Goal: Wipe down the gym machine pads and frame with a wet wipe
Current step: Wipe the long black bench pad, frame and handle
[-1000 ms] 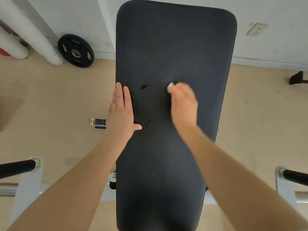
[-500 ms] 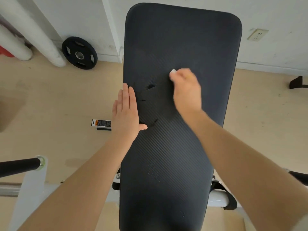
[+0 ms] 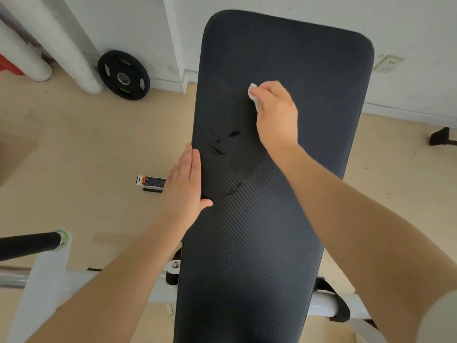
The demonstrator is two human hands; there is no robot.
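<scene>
**Meanwhile, the wipe climbs the bench pad**

Seen from my remote feed off the head camera, the right hand (image 3: 275,112) has travelled further up the black bench pad (image 3: 284,58) than it sat half a second ago, its fingers curled round a white wet wipe (image 3: 252,93) pressed against the upper middle of the padding. Only a corner of the wipe shows beyond the knuckles. Below and to the left of that hand, a darker damp patch (image 3: 230,164) with a few glossy streaks marks the ribbed surface (it reaches about as far as before, while the hand now works above it).

My left hand (image 3: 184,179) keeps its place at the pad's left edge, fingers straight and together, thumb spread onto the padding, holding nothing. The view itself has shifted, so the pad sits more to the right of the picture than earlier.

Under the pad, the white frame (image 3: 74,280) crosses the bottom of the picture, with a black-gripped bar (image 3: 27,243) at the left. On the tan floor lie a small labelled packet (image 3: 150,181) near the left hand and a black weight plate (image 3: 123,75) leaning by the wall. No container is in sight.
</scene>
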